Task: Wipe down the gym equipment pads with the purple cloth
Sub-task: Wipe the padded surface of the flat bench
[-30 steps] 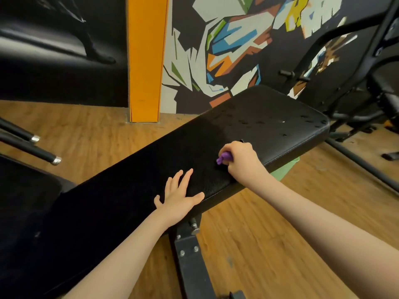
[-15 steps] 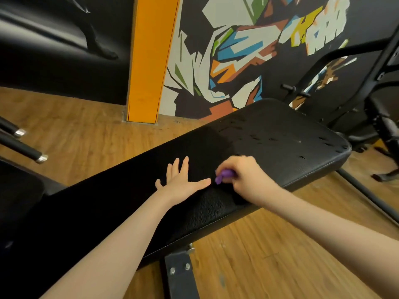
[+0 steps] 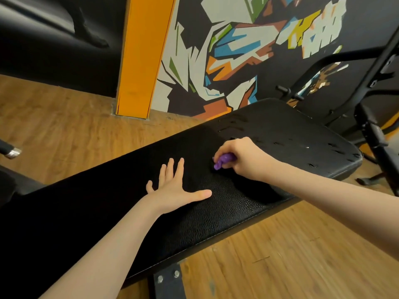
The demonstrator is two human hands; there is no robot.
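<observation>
Right hand grips the bunched purple cloth mid-bench pad, whose marked far end lies beyond; left hand rests flat, open, alongside.

Pebbled black leatherette pad at centre, faintly glossy; wood-grain floor at left; soft purple cloth.

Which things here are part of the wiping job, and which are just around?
Part of the job:
- purple cloth, bunched in the right hand
- black bench pad
- left hand, flat on the pad

Just around:
- orange pillar
- painted wall mural
- black metal frame
- chrome-tipped bar
</observation>
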